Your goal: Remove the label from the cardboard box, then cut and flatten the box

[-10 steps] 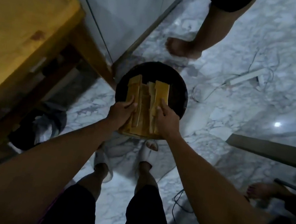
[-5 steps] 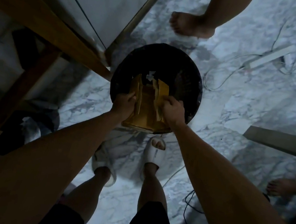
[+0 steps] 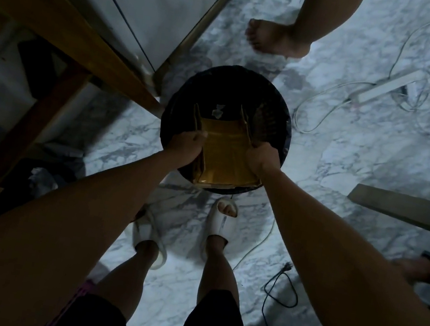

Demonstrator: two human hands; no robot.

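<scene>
Cardboard box (image 3: 223,154): opened out, over the black bin's (image 3: 282,104) near rim, long axis running away from the person
Left hand (image 3: 186,147): gripped left flap
Right hand (image 3: 261,157): gripped right flap, equally near

Flattened corrugated cardboard box (image 3: 222,155): golden-brown, plain. Round waste bin (image 3: 276,107): black, with a small pale scrap (image 3: 217,111) inside. Polished stone floor (image 3: 365,147): white marble with grey veining. Moulded slide sandal (image 3: 220,220): white. Wooden table frame (image 3: 68,35): amber-brown. Long power strip (image 3: 386,88): white. Loose floor cable (image 3: 282,283): black.
</scene>
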